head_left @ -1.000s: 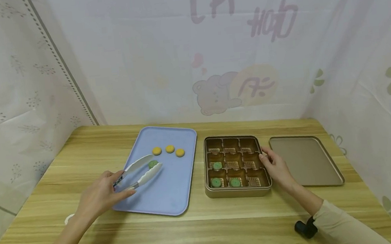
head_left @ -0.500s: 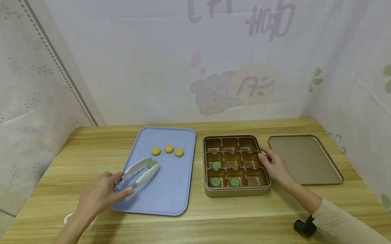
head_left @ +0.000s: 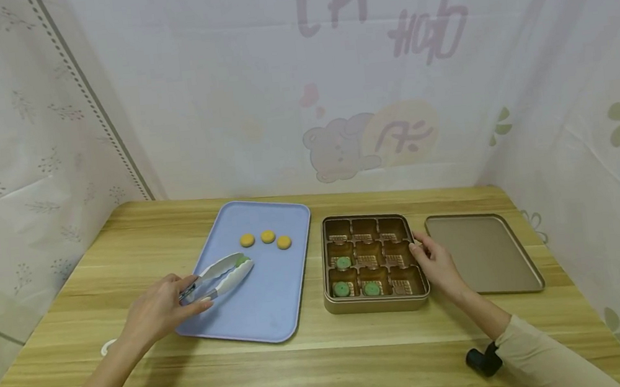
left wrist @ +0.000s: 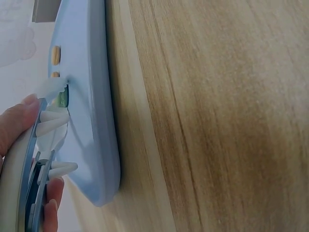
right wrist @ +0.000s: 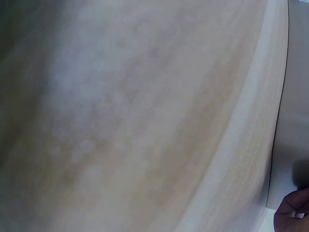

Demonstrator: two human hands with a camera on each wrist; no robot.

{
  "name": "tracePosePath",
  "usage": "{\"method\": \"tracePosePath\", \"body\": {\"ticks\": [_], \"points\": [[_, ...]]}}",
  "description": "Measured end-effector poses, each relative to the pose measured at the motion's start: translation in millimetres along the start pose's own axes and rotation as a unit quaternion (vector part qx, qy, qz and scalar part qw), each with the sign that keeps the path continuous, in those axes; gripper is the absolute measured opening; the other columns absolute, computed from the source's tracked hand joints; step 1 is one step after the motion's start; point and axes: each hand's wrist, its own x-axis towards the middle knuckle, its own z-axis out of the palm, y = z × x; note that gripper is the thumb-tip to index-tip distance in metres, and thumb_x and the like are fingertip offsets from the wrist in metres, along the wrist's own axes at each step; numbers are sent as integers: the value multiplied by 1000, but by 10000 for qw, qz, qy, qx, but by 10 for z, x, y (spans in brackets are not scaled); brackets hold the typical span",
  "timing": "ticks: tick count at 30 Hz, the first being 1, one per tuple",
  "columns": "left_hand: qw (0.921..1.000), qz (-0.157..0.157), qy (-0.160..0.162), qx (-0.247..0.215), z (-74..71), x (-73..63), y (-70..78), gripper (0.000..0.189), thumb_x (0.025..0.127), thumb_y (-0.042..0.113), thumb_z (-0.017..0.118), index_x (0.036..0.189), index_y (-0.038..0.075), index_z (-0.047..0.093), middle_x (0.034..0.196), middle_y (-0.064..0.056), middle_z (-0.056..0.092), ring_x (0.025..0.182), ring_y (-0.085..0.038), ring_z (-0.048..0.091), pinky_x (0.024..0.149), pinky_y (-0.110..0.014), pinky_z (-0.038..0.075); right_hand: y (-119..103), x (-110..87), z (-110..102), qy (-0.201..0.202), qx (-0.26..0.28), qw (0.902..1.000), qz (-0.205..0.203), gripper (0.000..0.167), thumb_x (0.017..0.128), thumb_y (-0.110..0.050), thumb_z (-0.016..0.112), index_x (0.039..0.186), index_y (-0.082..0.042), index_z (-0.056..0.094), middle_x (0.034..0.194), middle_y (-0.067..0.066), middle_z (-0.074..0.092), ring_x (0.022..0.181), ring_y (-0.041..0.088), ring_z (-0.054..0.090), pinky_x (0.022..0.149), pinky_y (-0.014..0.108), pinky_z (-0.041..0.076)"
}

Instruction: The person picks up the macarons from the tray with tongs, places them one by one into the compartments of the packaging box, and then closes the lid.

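My left hand [head_left: 155, 311] grips a pair of tongs [head_left: 234, 277] with pale scalloped tips, low over the blue tray [head_left: 268, 319]. Between the tips is a green round cookie [head_left: 241, 260], partly hidden by them; the left wrist view shows this green cookie [left wrist: 63, 97] edge-on. Three yellow round cookies [head_left: 267, 236] lie farther back on the tray. My right hand [head_left: 439, 266] holds the right rim of a gold square tin [head_left: 373, 304] with a brown divided insert. Green cookies [head_left: 372, 288] sit in the front left, front middle and middle left compartments.
A flat gold lid [head_left: 484, 254] lies right of the tin, behind my right forearm. A small white object [head_left: 108, 346] shows beside my left wrist. Patterned cloth [head_left: 245, 100] hangs behind the wooden table [head_left: 327, 372] and at both sides.
The tongs' tips have drawn closer together around the green cookie, hiding more of it. My right hand and the tin have stayed in place.
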Motion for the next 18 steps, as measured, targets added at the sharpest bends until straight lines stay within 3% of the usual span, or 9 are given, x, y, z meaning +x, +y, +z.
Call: {"method": "tracePosePath", "body": {"ticks": [10,18], "points": [[10000,-15,65,-41,21,-15,-8,69,76,44,74,123,-5,59,92,-14,61,60,-14,39,46,-25,29,-14,-6,-7,-41,35,10000,47,48,100,-24,45,138,5,40,89,16,57,78,12,49,70,22,43],[9996,-173,7,-237,11,-1,15,71,77,49,72,125,-2,58,99,-18,61,61,-14,43,45,-27,32,-27,-10,-5,-87,85,9999,95,48,100,-24,45,139,4,40,90,16,57,78,14,49,70,23,43]]}}
